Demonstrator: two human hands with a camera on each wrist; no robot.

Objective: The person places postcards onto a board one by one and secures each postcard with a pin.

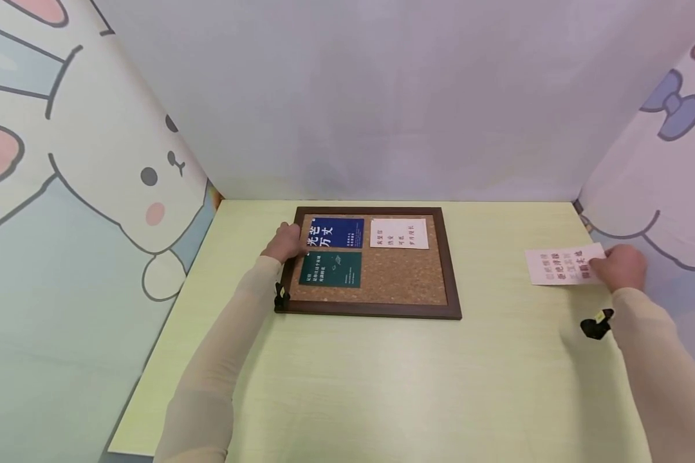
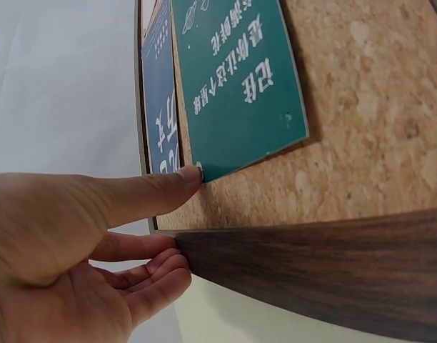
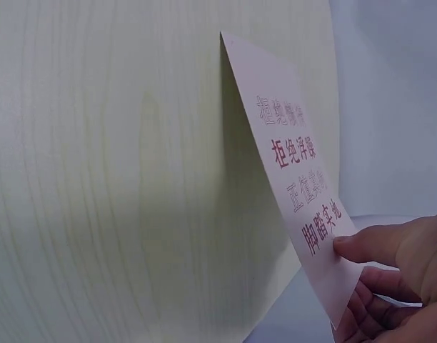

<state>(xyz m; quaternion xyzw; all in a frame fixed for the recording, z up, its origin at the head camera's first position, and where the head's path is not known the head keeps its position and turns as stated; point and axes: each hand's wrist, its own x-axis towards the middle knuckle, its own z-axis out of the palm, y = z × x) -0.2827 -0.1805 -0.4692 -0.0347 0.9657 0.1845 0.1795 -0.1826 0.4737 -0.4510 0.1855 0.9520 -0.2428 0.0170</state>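
Note:
A cork board (image 1: pixel 402 276) in a dark brown wooden frame lies on the table. My left hand (image 1: pixel 282 244) is at its left edge. The left thumb (image 2: pixel 177 184) presses a small pale pin at the corner of a green card (image 1: pixel 331 269), while the fingers bear against the frame's outer side. Above the green card sits a blue card (image 1: pixel 340 233); a white card (image 1: pixel 398 233) is at the board's upper right. Off to the right, my right hand (image 1: pixel 624 267) pinches a white card with red print (image 3: pixel 290 153) between thumb and fingers, tilted over the table.
The pale wood-grain table (image 1: pixel 382 379) ends at a plain light backdrop (image 1: pixel 382 103). Cartoon-printed panels (image 1: pixel 110 161) flank it on both sides. Each wrist carries a small black device, such as the right one (image 1: pixel 596 325).

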